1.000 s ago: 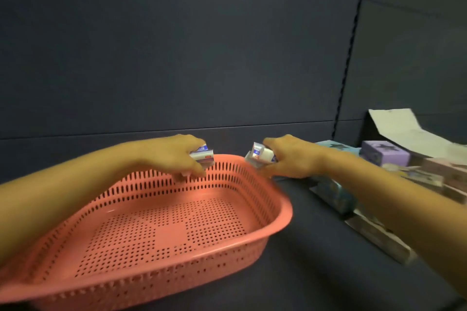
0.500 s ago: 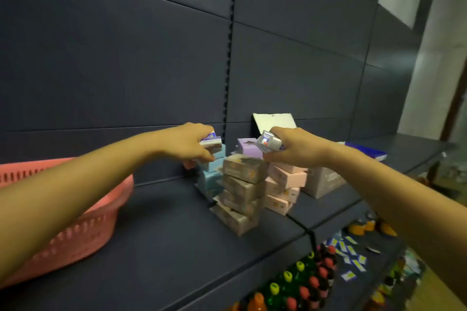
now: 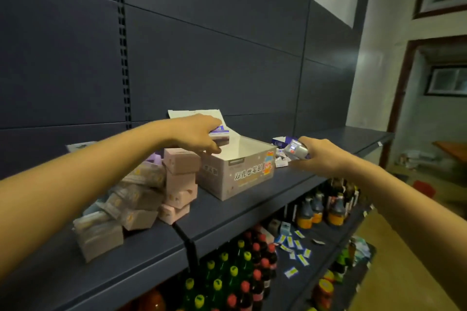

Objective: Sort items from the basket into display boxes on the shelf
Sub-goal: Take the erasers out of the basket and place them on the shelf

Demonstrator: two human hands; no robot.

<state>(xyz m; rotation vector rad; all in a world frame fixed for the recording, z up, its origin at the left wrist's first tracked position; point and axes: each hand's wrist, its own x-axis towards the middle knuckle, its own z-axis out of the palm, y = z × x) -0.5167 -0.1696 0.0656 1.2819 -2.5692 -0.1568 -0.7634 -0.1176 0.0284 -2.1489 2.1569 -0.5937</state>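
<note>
Left hand (image 3: 195, 134): my fingers (image 3: 214, 150) pinch a small packet (image 3: 220, 136) over the open display box (image 3: 242, 175).
Right hand (image 3: 326, 158): gripping a second packet (image 3: 295, 149), just right of it.

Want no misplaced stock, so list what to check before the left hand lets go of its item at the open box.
1. Left hand grips its item: ok.
2. Item over the box opening: cannot tell, it hangs at the left rim.
3. Box flap raised, opening unblocked: ok.
4. Room inside: ok, bare white inner walls show.
5. Right hand grips second item, right of the box: ok.
</note>
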